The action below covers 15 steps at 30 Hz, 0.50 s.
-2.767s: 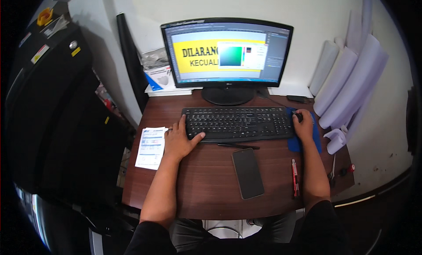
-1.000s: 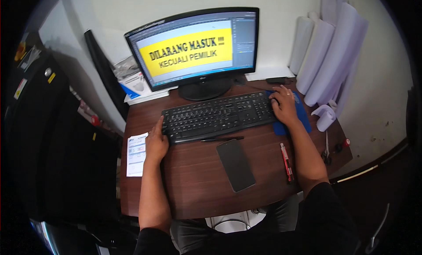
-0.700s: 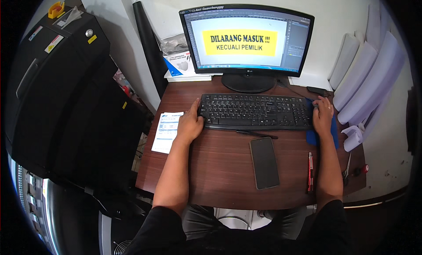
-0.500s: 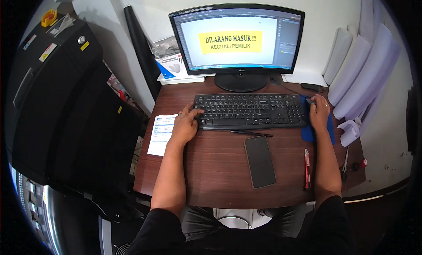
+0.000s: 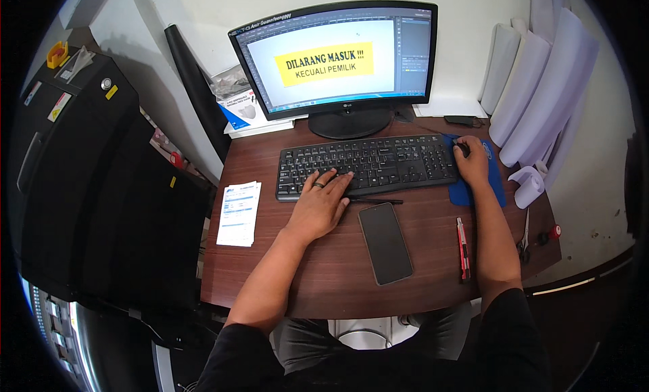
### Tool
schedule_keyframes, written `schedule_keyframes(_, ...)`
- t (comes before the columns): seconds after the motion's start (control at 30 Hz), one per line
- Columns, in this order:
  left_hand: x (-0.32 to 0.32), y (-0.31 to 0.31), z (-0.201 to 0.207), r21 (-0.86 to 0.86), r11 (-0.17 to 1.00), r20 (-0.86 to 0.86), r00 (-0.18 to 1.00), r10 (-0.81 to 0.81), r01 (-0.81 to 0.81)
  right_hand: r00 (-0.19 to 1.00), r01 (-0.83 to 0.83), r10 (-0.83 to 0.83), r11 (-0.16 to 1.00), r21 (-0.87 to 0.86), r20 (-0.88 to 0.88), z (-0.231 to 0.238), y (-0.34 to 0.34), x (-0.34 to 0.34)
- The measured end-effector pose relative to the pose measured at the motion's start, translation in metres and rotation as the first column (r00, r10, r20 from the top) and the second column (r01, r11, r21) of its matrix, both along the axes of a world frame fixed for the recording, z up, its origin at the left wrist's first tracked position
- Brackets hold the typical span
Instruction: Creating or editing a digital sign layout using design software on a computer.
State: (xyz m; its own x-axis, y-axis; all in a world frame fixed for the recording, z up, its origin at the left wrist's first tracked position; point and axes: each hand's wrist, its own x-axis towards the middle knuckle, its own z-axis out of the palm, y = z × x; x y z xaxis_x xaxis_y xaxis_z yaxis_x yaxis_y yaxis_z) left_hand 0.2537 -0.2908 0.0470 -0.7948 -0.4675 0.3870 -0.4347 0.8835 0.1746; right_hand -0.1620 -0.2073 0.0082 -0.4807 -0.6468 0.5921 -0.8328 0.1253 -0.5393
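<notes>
On the desk (image 5: 284,270), your left hand (image 5: 319,206) lies flat and open across the keyboard (image 5: 368,163), fingers ready over the keys. Your right hand (image 5: 472,163) cups the mouse (image 5: 462,148) on its blue pad (image 5: 497,182), beside the keyboard for easy reach.

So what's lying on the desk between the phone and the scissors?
A red cutter, lying lengthwise between the phone and scissors, under the right forearm, in the head view.

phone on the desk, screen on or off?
Off. The phone lies flat, face up, its screen plain black, between the left hand and the red cutter.
</notes>
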Motion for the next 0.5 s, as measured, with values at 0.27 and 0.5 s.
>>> schedule_keyframes(0.27, 0.021, -0.018, -0.001, -0.006, 0.965, -0.290, 0.924, 0.251, -0.264, 1.000, 0.001, -0.002, 1.000, -0.015, -0.021, -0.004, 0.008, -0.002)
schedule_keyframes(0.5, 0.049, -0.045, -0.027, 0.295, 0.817, -0.366, 0.731, 0.576, -0.496, 1.000, 0.004, -0.005, 0.998, -0.060, -0.021, 0.000, 0.006, 0.000)
